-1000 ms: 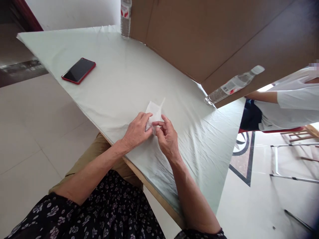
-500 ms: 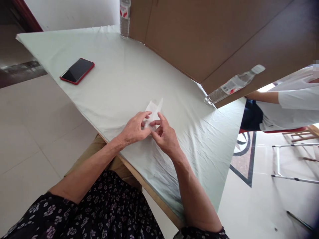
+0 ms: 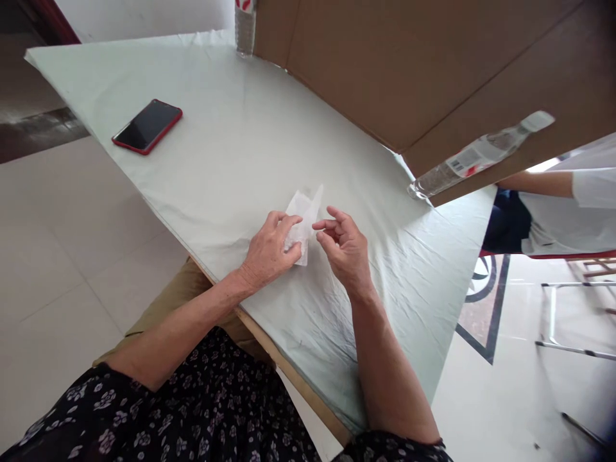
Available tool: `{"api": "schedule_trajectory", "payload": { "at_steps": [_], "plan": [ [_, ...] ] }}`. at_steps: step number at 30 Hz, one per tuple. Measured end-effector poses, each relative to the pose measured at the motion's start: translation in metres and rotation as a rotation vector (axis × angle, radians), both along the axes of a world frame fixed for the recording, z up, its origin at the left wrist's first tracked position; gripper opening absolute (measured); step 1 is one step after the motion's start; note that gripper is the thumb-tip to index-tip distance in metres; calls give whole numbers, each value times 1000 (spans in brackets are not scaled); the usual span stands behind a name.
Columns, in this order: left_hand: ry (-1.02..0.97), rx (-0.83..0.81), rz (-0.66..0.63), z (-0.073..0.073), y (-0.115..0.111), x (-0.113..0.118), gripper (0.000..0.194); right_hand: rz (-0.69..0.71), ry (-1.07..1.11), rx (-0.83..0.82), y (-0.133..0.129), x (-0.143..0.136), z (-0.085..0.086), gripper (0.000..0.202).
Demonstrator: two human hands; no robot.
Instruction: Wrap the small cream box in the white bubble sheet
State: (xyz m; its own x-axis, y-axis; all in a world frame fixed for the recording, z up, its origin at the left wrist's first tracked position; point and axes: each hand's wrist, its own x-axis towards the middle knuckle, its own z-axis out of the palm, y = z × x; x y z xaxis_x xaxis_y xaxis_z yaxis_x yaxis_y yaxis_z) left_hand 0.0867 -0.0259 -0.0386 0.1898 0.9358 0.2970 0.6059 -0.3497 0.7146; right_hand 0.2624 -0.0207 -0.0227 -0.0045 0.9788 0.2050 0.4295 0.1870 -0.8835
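Note:
A small white, thin sheet, creased and partly folded up, lies on the pale green cloth near the table's front edge. My left hand rests on its left side, fingers curved and apart, with the thumb at the lower part of the sheet. Just right of the sheet, my right hand hovers with its fingers spread and nothing between them. A narrow pointed flap of the sheet stands up between the two hands.
A phone in a red case lies at the left of the cloth-covered table. A big cardboard panel stands behind, with a clear bottle and another, tilted bottle against it. A person's white sleeve shows at right.
My right hand has moved right, off the sheet, and its fingers have opened. My left hand stays at the sheet, its fingers a little more over it. The view has shifted slightly.

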Motion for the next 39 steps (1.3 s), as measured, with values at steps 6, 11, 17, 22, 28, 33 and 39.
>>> {"api": "schedule_trajectory", "payload": {
  "at_steps": [6,11,17,22,28,33,39],
  "plan": [
    [95,172,-20,-4,-2,0,29,-20,-42,34,12,-6,-10,39],
    [46,204,-22,-8,-1,0,22,-163,107,-249,25,15,-11,46],
    [-10,222,-40,-10,-2,1,24,-6,210,-459,44,7,-9,63],
    [62,255,-88,-5,-3,0,35,14,229,-425,55,-6,-17,41],
    [153,310,-172,-3,-2,-1,33,-55,57,-244,54,-11,-24,23],
    [90,292,-158,-5,-1,2,31,-62,93,-194,48,-15,-21,19],
    [50,284,-129,-9,-1,3,30,44,292,-216,37,-21,-19,18]
  ]
}}
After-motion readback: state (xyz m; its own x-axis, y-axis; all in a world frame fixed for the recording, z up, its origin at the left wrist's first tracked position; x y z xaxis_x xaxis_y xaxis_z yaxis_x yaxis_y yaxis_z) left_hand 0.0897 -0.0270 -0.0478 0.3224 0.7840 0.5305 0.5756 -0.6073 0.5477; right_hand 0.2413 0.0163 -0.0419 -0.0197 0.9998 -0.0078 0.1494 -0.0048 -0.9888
